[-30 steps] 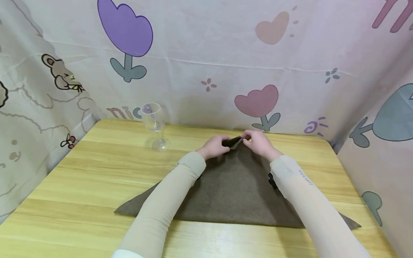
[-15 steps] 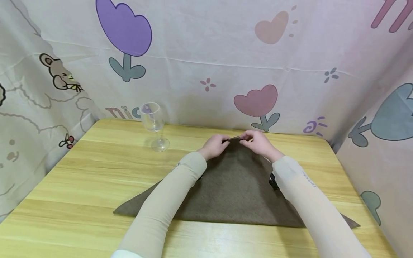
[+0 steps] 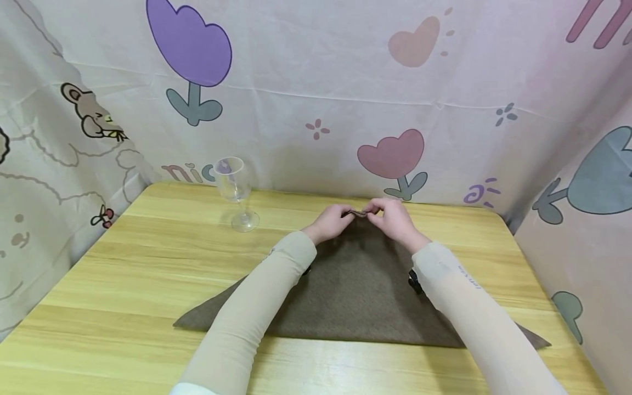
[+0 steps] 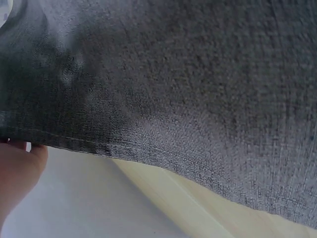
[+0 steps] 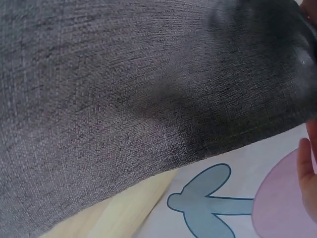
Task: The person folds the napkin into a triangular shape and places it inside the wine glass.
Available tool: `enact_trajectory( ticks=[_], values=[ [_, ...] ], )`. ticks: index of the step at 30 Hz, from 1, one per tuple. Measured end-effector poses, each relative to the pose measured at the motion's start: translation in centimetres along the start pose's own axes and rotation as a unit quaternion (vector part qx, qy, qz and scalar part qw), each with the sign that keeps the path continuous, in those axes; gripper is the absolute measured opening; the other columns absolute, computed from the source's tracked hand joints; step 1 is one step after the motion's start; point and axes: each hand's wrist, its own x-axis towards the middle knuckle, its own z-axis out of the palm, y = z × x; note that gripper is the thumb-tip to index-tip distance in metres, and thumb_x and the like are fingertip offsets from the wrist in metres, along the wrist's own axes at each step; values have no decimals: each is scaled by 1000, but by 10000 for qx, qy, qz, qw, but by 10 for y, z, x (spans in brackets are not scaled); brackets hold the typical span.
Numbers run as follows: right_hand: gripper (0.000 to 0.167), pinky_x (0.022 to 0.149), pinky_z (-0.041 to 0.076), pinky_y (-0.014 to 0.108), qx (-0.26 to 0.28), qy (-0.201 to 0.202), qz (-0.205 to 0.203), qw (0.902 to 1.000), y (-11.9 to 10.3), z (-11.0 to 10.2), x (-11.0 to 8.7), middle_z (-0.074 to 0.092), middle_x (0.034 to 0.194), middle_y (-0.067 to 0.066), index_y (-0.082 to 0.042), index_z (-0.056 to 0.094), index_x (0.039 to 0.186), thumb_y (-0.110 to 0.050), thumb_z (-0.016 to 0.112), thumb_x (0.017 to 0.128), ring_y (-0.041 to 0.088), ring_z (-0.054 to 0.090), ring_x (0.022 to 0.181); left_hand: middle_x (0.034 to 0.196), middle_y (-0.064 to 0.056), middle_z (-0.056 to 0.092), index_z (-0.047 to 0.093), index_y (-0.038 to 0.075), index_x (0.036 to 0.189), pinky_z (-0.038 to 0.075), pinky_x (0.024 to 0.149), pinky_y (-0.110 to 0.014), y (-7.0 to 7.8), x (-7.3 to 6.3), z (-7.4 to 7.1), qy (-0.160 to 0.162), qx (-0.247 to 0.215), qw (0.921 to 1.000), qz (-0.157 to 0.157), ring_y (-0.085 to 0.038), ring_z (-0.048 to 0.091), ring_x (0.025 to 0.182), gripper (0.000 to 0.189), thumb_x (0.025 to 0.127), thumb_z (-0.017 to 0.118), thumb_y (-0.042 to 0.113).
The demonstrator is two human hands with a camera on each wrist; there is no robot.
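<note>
A brown cloth napkin (image 3: 355, 296), folded into a large triangle, has its long folded edge toward the person and its peak at the far side. My left hand (image 3: 329, 224) pinches the peak from the left, and my right hand (image 3: 394, 220) pinches it from the right. Between them a short stretch of hemmed edge shows, slightly bunched. In the left wrist view the cloth (image 4: 188, 99) fills most of the picture, with fingers (image 4: 22, 168) at its hem. The right wrist view has the cloth (image 5: 109, 109) raised, fingertips (image 5: 304, 158) close to its edge.
A clear stemmed wine glass (image 3: 237, 189) stands upright at the back left of the wooden table (image 3: 123, 274). Behind the table hangs a printed curtain (image 3: 296, 66) with flowers and hearts. A dark strap (image 3: 415, 281) shows below the right wrist.
The gap between the cloth's layers at the peak has narrowed, and the two hands hold its edges nearly together. The glass and the cloth's side corners stay in place.
</note>
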Motion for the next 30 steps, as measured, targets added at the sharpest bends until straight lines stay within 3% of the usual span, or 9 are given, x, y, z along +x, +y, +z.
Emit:
enact_trajectory(
  ticks=[4,8,11,15,20,24,30],
  values=[
    [8,77,46,42,-382,83,-203,9990,-2,1,-1,68,82,10,-6,69,85,-2,65,80,26,62,82,78,-5,51,63,3,100,35,67,-24,0,-1,-1,-87,-603,9981,-38,-14,44,70,23,95,48,19],
    [8,75,47,41,-468,156,-314,9983,-4,2,-2,68,81,9,-6,70,84,-1,66,80,25,62,82,96,-16,60,64,1,106,35,71,-24,-1,-2,-2,-194,-967,9951,-37,-14,44,79,31,95,48,25],
    [7,75,47,41,-471,156,-342,9982,-3,2,-3,69,81,9,-6,70,83,-2,66,81,24,62,82,104,-20,62,65,2,106,35,72,-23,-2,-1,-2,-217,-937,9954,11,-14,45,80,34,97,48,30],
    [6,76,48,41,-310,19,-186,9993,-2,1,-4,68,83,10,-5,70,85,-4,65,82,25,62,82,102,-15,65,66,6,104,38,73,-22,0,0,-2,-178,-718,9972,139,-12,47,80,28,97,50,28],
    [16,79,47,41,438,-376,362,9977,-1,-2,-4,67,85,12,-4,68,96,-5,59,83,23,60,82,102,-9,66,66,7,105,43,78,-24,3,-1,-1,-88,-546,9983,165,-14,55,86,24,96,52,24],
    [20,71,45,32,856,-665,665,9919,1,-3,-2,68,84,11,-3,67,102,-8,59,85,19,56,77,104,-7,68,67,7,105,46,85,-27,4,0,0,62,-387,9989,270,-16,60,93,22,95,54,22],
    [14,64,39,25,745,-629,581,9935,2,-4,-1,67,78,9,-2,69,95,-7,64,84,13,51,69,101,-7,69,67,7,103,47,81,-25,3,2,1,111,-416,9984,353,-16,61,90,19,93,57,20]
  ],
)
